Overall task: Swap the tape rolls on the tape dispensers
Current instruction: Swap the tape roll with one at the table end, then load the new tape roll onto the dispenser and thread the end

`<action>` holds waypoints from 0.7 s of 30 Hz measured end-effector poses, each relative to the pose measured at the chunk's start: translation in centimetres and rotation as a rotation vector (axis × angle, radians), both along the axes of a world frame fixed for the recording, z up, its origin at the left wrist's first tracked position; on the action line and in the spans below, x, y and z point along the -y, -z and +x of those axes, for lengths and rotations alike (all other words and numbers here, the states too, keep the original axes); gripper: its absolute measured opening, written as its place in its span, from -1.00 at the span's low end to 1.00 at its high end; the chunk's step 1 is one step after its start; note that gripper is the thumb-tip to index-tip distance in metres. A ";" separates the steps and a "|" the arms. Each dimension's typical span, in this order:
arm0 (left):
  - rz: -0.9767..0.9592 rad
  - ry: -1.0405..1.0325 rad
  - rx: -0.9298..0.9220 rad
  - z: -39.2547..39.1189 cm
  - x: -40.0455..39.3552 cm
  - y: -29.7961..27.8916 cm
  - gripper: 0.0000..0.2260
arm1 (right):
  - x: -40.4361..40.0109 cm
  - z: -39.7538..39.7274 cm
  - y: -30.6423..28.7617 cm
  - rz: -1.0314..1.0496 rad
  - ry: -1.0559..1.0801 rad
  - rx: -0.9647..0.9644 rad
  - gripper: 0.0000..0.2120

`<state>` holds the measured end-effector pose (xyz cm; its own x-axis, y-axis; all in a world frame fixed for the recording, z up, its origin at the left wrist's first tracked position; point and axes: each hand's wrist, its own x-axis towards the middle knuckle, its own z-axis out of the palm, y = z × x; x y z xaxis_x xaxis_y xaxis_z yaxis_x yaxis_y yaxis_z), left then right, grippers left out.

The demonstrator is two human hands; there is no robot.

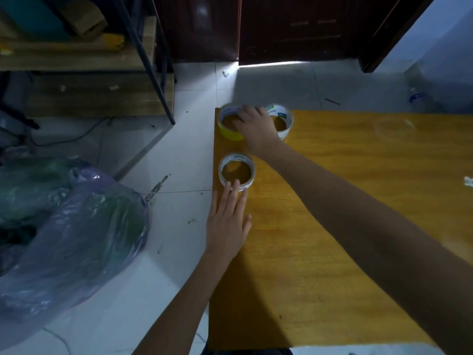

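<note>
Head view shows you working at the far left corner of a yellow wooden table (345, 201), with three tape rolls counted and two hands in frame.

Rolls, count three. One yellow tape roll (228, 131) lies flat at the far corner. One white tape roll with green print (284, 124) lies flat just to the right of it. One near white tape roll (236, 170) lies flat closer to you, along the table's left edge. No dispenser can be made out in this view.

Your right hand (256, 125) reaches across the table and rests over the gap between the two far rolls. Its fingers (245, 111) curl over the right rim of the yellow roll, and the back of the hand covers the left side of the green-printed roll. Whether those fingers actually pinch the yellow roll's wall or only lie on it, you cannot tell from this angle.

Your left hand (227, 221) lies flat and spread, palm down, holding nothing. Its fingertips (235, 185) touch the near wall of the near white roll, which sits directly beyond them; the two far rolls lie further beyond.

Off the table, to the left of your left hand, one clear plastic bag (74, 226) sits on the white tiled floor (179, 149). One wooden shelf unit (89, 73) stands further back.
</note>
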<state>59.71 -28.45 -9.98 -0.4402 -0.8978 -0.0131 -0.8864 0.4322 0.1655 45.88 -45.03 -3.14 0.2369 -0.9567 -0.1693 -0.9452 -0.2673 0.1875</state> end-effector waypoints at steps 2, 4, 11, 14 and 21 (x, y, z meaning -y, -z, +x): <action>0.012 0.001 0.034 0.2 0.2 0.1 -0.47 | 1.1 0.1 0.4 0.029 -0.030 -0.068 -0.63; 0.021 -0.006 0.033 0.2 0.3 0.1 -0.46 | 1.5 0.1 0.8 0.046 -0.029 -0.081 -0.69; 0.037 -0.059 0.013 -0.5 1.6 -0.2 -0.46 | 1.4 0.0 -0.4 0.005 0.060 0.027 -0.59; 0.015 -0.047 0.008 -0.9 3.7 -0.3 -0.45 | 0.3 -0.7 -1.9 -0.065 0.102 0.107 -0.56; 0.073 -0.031 0.086 -2.3 10.0 -1.1 -0.44 | -4.9 -2.9 -0.8 -0.391 0.188 0.290 -0.64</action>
